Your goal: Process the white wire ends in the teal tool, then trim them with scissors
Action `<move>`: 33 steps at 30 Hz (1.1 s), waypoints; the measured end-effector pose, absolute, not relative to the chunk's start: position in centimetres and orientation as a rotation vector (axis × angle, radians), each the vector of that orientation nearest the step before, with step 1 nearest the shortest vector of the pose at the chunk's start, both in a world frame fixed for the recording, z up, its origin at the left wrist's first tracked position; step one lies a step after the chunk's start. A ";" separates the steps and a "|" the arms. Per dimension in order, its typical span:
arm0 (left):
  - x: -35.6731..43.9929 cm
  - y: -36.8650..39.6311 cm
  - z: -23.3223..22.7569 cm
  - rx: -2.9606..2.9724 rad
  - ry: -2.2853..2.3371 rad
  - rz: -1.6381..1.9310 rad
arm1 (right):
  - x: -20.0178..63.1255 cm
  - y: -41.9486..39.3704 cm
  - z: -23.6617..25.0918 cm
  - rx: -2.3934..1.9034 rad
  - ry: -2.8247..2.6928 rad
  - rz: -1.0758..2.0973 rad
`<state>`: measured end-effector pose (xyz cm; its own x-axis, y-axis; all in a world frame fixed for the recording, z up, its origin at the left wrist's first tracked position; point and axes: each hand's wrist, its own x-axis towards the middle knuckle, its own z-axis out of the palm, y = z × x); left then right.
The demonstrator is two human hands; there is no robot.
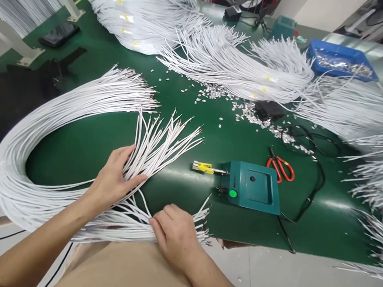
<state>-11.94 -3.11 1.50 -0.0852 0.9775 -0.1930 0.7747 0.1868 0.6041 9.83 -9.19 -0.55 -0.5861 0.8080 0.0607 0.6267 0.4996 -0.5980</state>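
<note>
Green table: left fingers grip wires; 1 blue tray holds silvery bits.

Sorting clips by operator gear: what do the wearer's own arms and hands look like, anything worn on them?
Left hand and right hand: both bare, no gloves. Left forearm and right forearm: no sleeves in view. No watch, bracelet, ring or marking visible on either side.
</note>
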 end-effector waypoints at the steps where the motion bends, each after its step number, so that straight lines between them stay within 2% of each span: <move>1: -11.9 -3.4 1.4 1.622 1.916 0.498 | 9.8 -9.2 -0.6 -1.190 -2.412 0.766; 14: -12.3 -6.2 1.6 1.247 1.799 0.650 | 9.8 -9.0 -0.6 -1.162 -2.373 0.791; 23: -12.1 -5.4 1.5 0.879 1.679 0.790 | 9.9 -9.1 -1.2 -1.176 -2.362 0.889; 28: -12.4 -5.5 1.0 0.861 1.678 0.790 | 10.0 -7.2 1.6 -1.221 -2.133 1.255; 33: -12.2 -5.4 1.1 0.877 1.675 0.819 | 8.2 -4.4 7.1 -0.858 -1.907 1.640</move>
